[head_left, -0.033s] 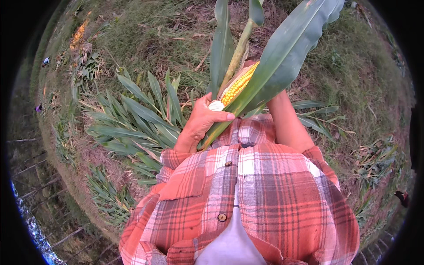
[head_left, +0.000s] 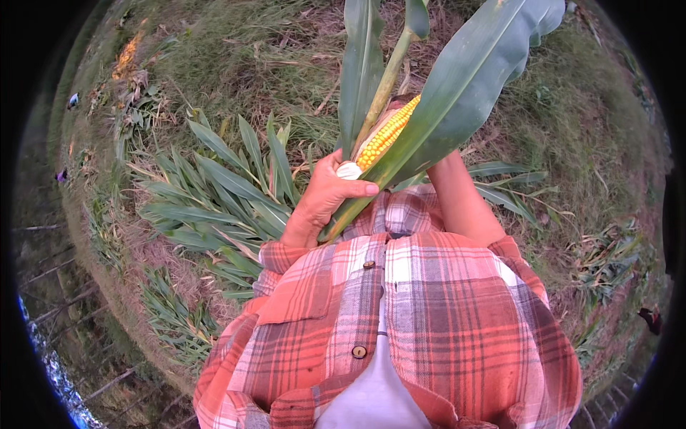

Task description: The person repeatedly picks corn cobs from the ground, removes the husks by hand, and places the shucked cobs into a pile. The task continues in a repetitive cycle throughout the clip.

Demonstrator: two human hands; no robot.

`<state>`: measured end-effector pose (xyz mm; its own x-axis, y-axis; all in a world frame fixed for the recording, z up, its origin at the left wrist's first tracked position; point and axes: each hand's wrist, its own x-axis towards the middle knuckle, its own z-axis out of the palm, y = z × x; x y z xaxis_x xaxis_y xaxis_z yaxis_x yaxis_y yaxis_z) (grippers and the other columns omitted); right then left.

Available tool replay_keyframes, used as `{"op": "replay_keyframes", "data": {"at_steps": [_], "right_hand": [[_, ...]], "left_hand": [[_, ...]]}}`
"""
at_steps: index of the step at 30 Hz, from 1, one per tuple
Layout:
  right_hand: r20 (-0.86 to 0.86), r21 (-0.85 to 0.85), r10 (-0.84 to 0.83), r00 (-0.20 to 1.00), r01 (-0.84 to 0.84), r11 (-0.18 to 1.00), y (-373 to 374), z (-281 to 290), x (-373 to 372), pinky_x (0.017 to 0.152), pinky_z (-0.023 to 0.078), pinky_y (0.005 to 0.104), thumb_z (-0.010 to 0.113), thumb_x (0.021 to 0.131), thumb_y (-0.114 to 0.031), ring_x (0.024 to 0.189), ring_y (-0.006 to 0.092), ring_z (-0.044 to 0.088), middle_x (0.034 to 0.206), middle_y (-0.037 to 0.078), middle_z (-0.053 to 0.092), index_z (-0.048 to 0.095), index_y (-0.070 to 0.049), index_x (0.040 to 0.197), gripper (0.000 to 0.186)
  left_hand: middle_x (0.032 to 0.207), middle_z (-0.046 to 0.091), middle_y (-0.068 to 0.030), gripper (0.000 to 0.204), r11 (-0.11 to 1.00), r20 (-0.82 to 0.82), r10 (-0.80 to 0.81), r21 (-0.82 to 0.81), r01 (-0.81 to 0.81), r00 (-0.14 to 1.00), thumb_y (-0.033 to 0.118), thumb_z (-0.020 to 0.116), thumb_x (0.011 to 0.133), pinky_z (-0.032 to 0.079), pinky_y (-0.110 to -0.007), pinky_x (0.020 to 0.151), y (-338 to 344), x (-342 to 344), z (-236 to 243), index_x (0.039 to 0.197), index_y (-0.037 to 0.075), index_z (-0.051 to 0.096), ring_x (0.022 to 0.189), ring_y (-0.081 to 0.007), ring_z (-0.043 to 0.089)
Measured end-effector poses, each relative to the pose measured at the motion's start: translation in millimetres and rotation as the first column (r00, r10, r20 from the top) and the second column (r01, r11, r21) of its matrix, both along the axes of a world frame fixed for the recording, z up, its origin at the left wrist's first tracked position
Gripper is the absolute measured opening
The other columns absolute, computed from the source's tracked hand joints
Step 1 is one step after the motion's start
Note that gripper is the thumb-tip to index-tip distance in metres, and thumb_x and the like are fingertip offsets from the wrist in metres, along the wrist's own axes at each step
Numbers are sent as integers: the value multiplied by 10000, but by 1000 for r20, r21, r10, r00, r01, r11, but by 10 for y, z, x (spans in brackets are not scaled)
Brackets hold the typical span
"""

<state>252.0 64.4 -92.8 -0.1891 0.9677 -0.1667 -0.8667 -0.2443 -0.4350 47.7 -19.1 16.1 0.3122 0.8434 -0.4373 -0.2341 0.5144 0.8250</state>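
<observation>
My left hand (head_left: 325, 194) is closed around the lower end of a corn stalk, its thumb pressed across the base of a long green leaf. Just above the thumb is an ear of corn (head_left: 386, 136) with bare yellow kernels and a pale, round base; papery husk lies along its side. The stalk (head_left: 386, 84) rises beside the ear, tilted away from me, with broad green leaves on both sides. The large right-hand leaf (head_left: 457, 93) hides my right hand. Only the forearm (head_left: 468, 201) shows, reaching up behind that leaf; the fingers cannot be made out.
Cut corn plants with green leaves (head_left: 229, 189) lie in a heap on the ground to my left. More leaves (head_left: 511, 182) lie to the right, with another leafy pile (head_left: 611, 261) farther out. Grass and dry straw cover the ground. Orange cobs or husks (head_left: 128, 57) lie far left.
The large leaf's tip has shifted slightly to the right, and my right forearm has moved a little to the left. My left hand keeps its grip.
</observation>
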Motion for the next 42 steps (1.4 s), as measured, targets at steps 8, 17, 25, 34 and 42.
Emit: {"op": "replay_keyframes", "data": {"at_steps": [8,17,25,34,42], "right_hand": [[-65,-76,156,986,-161,984,-453,-225,-493,796,512,345,462,926,-339,907,207,602,1024,79,592,514,-68,1121,339],[-507,184,373,777,-326,927,-484,-359,-568,930,436,350,375,950,-383,1068,212,520,1182,96,509,429,-59,1238,437],[500,-487,90,861,194,851,-166,-621,427,772,505,343,456,934,-202,924,210,581,1018,100,576,498,-31,1129,262],[833,401,-541,-115,-546,735,-84,939,259,822,474,323,683,798,-176,938,205,597,1060,107,610,585,1,1061,332],[940,-282,-62,-337,-863,418,249,905,68,871,457,370,805,563,-453,980,300,603,1037,158,631,573,-20,1130,750]], "left_hand": [[1034,615,-99,608,999,146,-3,-31,7,989,4,788,627,520,-269,785,14,-8,65,1157,-40,492,877,-149,624],[1040,616,-105,505,1000,191,-13,-18,17,981,88,734,749,518,-258,767,22,145,115,1170,-50,492,874,-137,624],[977,623,-64,485,975,-326,57,220,17,944,110,780,696,506,-249,733,83,-150,-123,1102,-16,546,821,-105,597],[849,647,-135,535,940,-542,100,325,99,834,276,788,635,497,-315,679,-21,-296,-454,1028,0,553,755,-180,632],[832,650,-151,539,923,-647,33,312,225,761,286,795,612,492,-334,681,-63,-390,-386,1000,-6,563,749,-222,637]]}}
